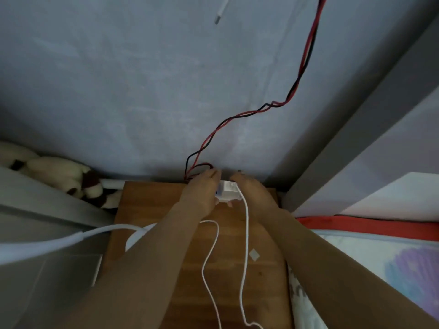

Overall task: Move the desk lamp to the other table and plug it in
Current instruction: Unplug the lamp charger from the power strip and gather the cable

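At the wooden table's (190,269) back edge, left hand (202,193) and right hand (251,193) both curl around the white socket block (226,192), the lamp's white cord (245,233) trailing loose, so a snagged loop could tug the plug askew.

A wooden counter (185,269) carries a white socket box (226,192) at its far edge. Nearer than the box trail a white cord (244,233), lamp base (133,238), and small tag (253,254).
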The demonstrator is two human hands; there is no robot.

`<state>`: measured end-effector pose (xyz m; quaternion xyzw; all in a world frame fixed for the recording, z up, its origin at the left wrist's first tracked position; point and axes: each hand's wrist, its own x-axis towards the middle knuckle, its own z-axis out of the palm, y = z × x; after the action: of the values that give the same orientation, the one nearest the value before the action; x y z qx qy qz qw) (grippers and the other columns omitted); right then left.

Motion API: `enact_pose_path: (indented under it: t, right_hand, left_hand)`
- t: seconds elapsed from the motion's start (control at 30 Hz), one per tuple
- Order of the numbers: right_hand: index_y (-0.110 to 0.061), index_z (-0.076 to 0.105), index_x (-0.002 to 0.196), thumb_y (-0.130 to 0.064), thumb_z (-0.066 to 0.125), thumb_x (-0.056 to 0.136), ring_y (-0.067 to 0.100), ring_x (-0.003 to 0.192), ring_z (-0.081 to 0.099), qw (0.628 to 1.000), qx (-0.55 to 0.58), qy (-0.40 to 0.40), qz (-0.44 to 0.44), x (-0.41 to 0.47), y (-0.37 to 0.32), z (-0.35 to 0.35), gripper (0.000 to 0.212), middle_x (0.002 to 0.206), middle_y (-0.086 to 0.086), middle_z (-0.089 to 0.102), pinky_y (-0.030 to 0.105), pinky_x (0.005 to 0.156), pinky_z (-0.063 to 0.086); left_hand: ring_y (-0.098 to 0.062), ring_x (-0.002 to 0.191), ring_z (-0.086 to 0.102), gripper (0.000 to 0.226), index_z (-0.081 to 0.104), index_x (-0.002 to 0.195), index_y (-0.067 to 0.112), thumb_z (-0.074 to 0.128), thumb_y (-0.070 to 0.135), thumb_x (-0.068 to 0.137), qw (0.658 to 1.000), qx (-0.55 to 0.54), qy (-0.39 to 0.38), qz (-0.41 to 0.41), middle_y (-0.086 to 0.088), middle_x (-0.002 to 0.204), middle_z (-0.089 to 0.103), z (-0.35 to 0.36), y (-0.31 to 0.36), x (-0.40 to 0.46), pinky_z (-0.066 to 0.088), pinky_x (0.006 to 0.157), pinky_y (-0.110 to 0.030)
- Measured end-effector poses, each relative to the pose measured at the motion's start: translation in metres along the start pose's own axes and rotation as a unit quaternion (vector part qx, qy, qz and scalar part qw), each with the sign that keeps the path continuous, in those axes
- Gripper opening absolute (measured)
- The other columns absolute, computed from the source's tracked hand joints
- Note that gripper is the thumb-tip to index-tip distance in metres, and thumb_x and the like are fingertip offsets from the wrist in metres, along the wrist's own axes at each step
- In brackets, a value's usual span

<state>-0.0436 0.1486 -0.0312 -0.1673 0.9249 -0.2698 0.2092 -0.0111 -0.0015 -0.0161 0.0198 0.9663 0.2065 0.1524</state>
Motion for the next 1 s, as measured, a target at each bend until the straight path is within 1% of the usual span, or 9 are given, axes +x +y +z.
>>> enact_pose_path:
  t: [0.13, 0.23, 0.4, 0.53, 0.73, 0.83, 0.87, 0.93, 1.0]
  right_hand:
    - [-0.013, 0.060, 0.098, -0.025, 0.068, 0.079, 0.030, 0.098, 0.061, 0.993, -0.103, 0.041, -0.038, 0.010, 0.005, 0.005, 0.024, 0.108, 0.013, 0.063, 0.036, 0.079, 0.049]
    - [-0.013, 0.061, 0.092, -0.022, 0.068, 0.077, 0.032, 0.092, 0.062, 0.983, -0.165, 0.052, -0.061, 0.014, 0.004, 0.000, 0.019, 0.102, 0.014, 0.064, 0.034, 0.074, 0.048]
    - [-0.010, 0.058, 0.097, -0.027, 0.068, 0.079, 0.029, 0.095, 0.059, 0.977, -0.193, -0.014, -0.088, 0.019, -0.001, -0.013, 0.027, 0.105, 0.014, 0.064, 0.037, 0.078, 0.048]
    - [-0.009, 0.060, 0.095, -0.027, 0.069, 0.079, 0.027, 0.092, 0.060, 0.979, -0.172, -0.034, -0.101, 0.019, -0.002, -0.020, 0.025, 0.102, 0.012, 0.065, 0.036, 0.078, 0.050]
    - [-0.013, 0.058, 0.090, -0.031, 0.074, 0.075, 0.024, 0.085, 0.061, 0.996, -0.040, -0.028, -0.078, 0.019, 0.001, -0.035, 0.029, 0.095, 0.010, 0.065, 0.038, 0.074, 0.053]
    - [-0.017, 0.053, 0.083, -0.028, 0.074, 0.075, 0.019, 0.076, 0.059, 0.997, -0.013, -0.007, -0.079, 0.011, 0.007, -0.031, 0.025, 0.082, 0.002, 0.059, 0.037, 0.065, 0.052]
    - [-0.017, 0.054, 0.081, -0.026, 0.073, 0.076, 0.016, 0.073, 0.058, 0.997, -0.002, 0.002, -0.074, 0.008, 0.009, -0.028, 0.021, 0.080, 0.001, 0.059, 0.036, 0.064, 0.052]
    - [-0.010, 0.061, 0.084, -0.021, 0.072, 0.078, 0.010, 0.072, 0.055, 0.998, 0.027, 0.001, -0.060, 0.002, 0.013, -0.020, 0.016, 0.084, 0.007, 0.064, 0.035, 0.071, 0.054]
    - [-0.009, 0.065, 0.092, -0.019, 0.076, 0.075, 0.006, 0.076, 0.056, 0.997, 0.070, -0.019, -0.019, -0.009, 0.017, -0.012, 0.023, 0.090, 0.004, 0.065, 0.028, 0.076, 0.054]
  left_hand:
    - [-0.024, 0.143, 0.024, 0.078, 0.029, 0.145, 0.010, 0.071, 0.015, 0.079, 0.999, 0.014, -0.035, 0.000, -0.007, 0.153, 0.031, 0.016, -0.006, 0.012, 0.026, 0.114, -0.038]
    - [-0.027, 0.133, 0.039, 0.063, 0.043, 0.136, 0.012, 0.069, 0.015, 0.079, 0.999, 0.034, -0.007, 0.001, -0.009, 0.142, 0.046, 0.021, -0.009, 0.016, 0.036, 0.109, -0.039]
    - [-0.028, 0.118, 0.052, 0.046, 0.058, 0.117, 0.012, 0.072, 0.008, 0.073, 0.999, -0.013, 0.036, -0.014, -0.007, 0.125, 0.060, 0.028, -0.011, 0.016, 0.048, 0.093, -0.044]
    - [-0.027, 0.109, 0.057, 0.039, 0.061, 0.106, 0.013, 0.074, 0.008, 0.069, 0.999, -0.016, 0.038, -0.024, -0.005, 0.115, 0.064, 0.026, -0.011, 0.018, 0.050, 0.086, -0.042]
    - [-0.027, 0.115, 0.055, 0.052, 0.059, 0.119, 0.016, 0.074, 0.009, 0.069, 0.999, -0.018, 0.032, -0.018, -0.005, 0.123, 0.062, 0.026, -0.010, 0.017, 0.049, 0.091, -0.044]
    - [-0.027, 0.119, 0.052, 0.053, 0.057, 0.121, 0.016, 0.073, 0.009, 0.071, 0.999, -0.018, 0.024, -0.018, -0.005, 0.126, 0.060, 0.025, -0.008, 0.016, 0.048, 0.093, -0.044]
    - [-0.028, 0.123, 0.050, 0.054, 0.055, 0.124, 0.015, 0.073, 0.010, 0.073, 1.000, -0.013, 0.017, -0.021, -0.007, 0.130, 0.057, 0.024, -0.008, 0.015, 0.046, 0.097, -0.044]
    - [-0.027, 0.136, 0.036, 0.060, 0.046, 0.134, 0.013, 0.069, 0.011, 0.079, 1.000, -0.006, 0.000, -0.021, -0.009, 0.143, 0.046, 0.024, -0.009, 0.014, 0.036, 0.109, -0.043]
    - [-0.024, 0.143, 0.024, 0.063, 0.036, 0.142, 0.010, 0.063, 0.008, 0.085, 1.000, -0.022, 0.003, -0.018, -0.009, 0.152, 0.034, 0.024, -0.008, 0.010, 0.025, 0.115, -0.039]
